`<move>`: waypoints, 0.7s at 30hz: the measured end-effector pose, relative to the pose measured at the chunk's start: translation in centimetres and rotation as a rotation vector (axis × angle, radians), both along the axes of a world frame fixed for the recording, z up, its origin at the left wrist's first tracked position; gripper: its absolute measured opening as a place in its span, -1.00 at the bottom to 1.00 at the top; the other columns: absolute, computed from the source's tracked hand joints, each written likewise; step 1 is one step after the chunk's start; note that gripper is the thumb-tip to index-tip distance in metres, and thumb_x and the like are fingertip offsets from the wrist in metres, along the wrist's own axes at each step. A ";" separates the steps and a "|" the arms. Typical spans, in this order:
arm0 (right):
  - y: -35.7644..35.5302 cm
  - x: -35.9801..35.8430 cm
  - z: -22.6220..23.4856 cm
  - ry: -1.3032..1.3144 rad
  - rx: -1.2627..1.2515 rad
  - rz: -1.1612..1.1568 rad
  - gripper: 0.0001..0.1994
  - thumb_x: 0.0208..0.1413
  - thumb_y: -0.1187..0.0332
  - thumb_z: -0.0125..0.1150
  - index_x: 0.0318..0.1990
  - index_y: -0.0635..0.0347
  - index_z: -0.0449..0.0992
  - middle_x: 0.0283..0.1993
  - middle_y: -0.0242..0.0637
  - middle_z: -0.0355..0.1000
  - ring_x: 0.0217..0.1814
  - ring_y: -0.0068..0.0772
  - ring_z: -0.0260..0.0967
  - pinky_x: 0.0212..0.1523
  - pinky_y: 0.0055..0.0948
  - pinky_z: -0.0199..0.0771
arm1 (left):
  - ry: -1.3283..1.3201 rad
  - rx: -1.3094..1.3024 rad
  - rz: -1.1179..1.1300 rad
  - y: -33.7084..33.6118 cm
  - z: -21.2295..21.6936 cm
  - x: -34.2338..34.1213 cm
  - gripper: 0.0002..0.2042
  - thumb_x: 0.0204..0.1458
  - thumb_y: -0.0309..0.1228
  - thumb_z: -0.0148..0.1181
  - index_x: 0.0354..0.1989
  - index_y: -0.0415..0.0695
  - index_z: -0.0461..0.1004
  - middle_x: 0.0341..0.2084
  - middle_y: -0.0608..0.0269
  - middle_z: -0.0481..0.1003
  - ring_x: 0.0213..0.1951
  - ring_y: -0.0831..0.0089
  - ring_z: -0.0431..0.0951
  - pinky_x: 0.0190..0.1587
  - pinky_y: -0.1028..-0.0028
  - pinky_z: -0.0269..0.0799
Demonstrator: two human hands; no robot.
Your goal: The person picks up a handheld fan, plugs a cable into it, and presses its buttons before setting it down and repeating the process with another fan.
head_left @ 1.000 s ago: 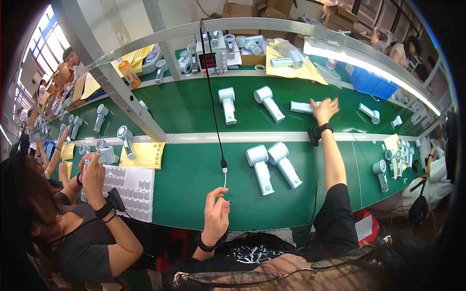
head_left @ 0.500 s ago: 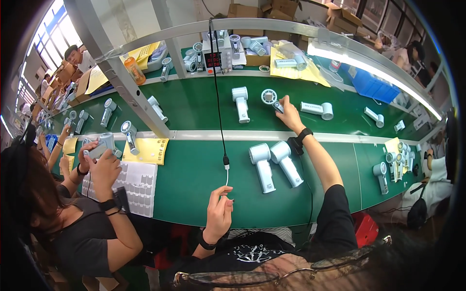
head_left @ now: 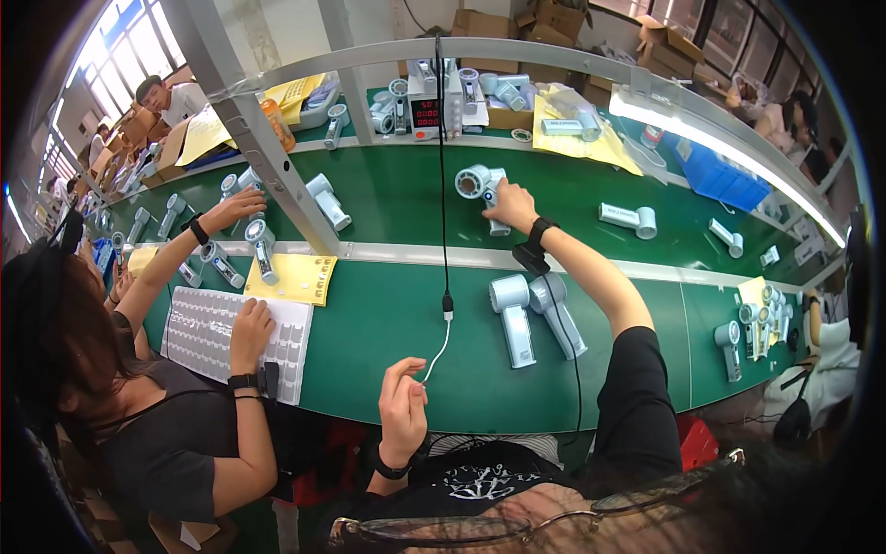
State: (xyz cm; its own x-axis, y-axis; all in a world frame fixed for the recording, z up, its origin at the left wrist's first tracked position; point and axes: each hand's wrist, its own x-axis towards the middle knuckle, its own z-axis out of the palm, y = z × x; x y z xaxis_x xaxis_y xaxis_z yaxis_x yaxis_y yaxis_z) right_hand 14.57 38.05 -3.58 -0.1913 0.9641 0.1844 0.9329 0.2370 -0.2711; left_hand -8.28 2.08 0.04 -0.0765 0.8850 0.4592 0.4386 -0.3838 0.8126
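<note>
My left hand (head_left: 403,415) is closed in a pinch on the end of a short white cable (head_left: 447,342), above the near green bench. The cable hangs from a black cord. My right hand (head_left: 513,209) reaches to the far green surface and grips a pale blue handheld fan (head_left: 472,182) by its handle, its round grille facing me. Another pale blue fan (head_left: 499,227) lies behind it, partly covered by the fan and fingers. Two more fans, one left (head_left: 515,323) and one right (head_left: 560,319), lie side by side on the near bench below my right forearm.
A metal rail (head_left: 406,255) divides the bench. A power supply with a red display (head_left: 427,113) stands at the back, near a blue crate (head_left: 715,175). More fans lie to the right. At left, a co-worker's hand (head_left: 252,331) rests by a sheet of grey stickers (head_left: 203,323).
My right hand has moved left with the fan, over the other fan lying there. My left hand has drawn the white cable slightly left and down. The co-worker has let go of a fan.
</note>
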 end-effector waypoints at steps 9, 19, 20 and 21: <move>-12.9 12.3 4.1 0.146 0.047 -0.168 -0.47 -0.34 0.21 0.41 -0.23 0.26 0.29 -0.30 0.10 0.47 -0.23 0.14 0.45 -0.25 -0.09 0.45 | -0.053 -0.002 -0.030 0.3 -0.4 -0.5 -0.65 0.24 -0.42 -0.19 -0.59 -0.33 0.28 -0.18 -0.03 0.43 -0.29 0.29 0.47 -0.35 0.47 0.34; -28.9 14.4 0.5 0.482 0.064 -0.363 -0.51 -0.21 0.27 0.42 -0.16 0.29 0.31 -0.33 -0.03 0.47 -0.28 -0.12 0.47 -0.22 -0.27 0.44 | -0.069 -0.041 -0.188 0.0 -0.6 2.4 -0.70 0.26 -0.43 -0.20 -0.42 -0.39 0.37 -0.23 0.07 0.48 -0.53 0.50 0.36 -0.50 0.55 0.25; -29.3 14.4 1.1 0.517 0.075 -0.418 -0.50 -0.18 0.29 0.40 -0.12 0.29 0.30 -0.31 -0.06 0.47 -0.27 -0.18 0.47 -0.21 -0.28 0.44 | -0.068 -0.045 -0.196 -0.1 -0.6 2.6 -0.70 0.26 -0.43 -0.20 -0.42 -0.39 0.37 -0.23 0.07 0.48 -0.53 0.50 0.36 -0.50 0.55 0.25; -29.9 14.3 1.7 0.554 0.087 -0.472 -0.50 -0.15 0.31 0.38 -0.07 0.29 0.28 -0.29 -0.09 0.46 -0.27 -0.24 0.46 -0.20 -0.29 0.44 | -0.074 -0.039 -0.197 -0.2 -0.7 2.8 -0.70 0.26 -0.43 -0.20 -0.42 -0.38 0.37 -0.26 0.09 0.47 -0.54 0.50 0.36 -0.50 0.55 0.24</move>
